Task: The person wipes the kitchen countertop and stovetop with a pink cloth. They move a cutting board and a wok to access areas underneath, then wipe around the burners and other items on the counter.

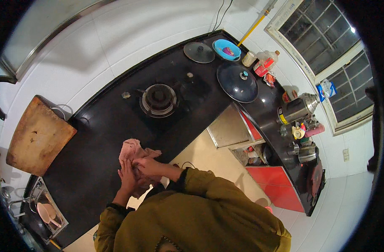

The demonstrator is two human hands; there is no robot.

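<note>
A pink cloth (132,150) lies bunched at the front edge of the black countertop (94,148), part of it hanging below my hands. My left hand (126,176) rests along its left side with the fingers pointing up the counter. From the right, my right hand (148,167) grips the cloth's middle, its fingers folded into the fabric. Beyond the cloth, towards the wall, is a gas burner (159,99) set in the counter.
A wooden chopping board (40,135) leans on the wall at left, above a sink holding a pink dipper (47,212). Pan lids (237,83), a blue basin (226,42), a bottle (266,64) and a steel flask (297,108) stand along the back and right counter.
</note>
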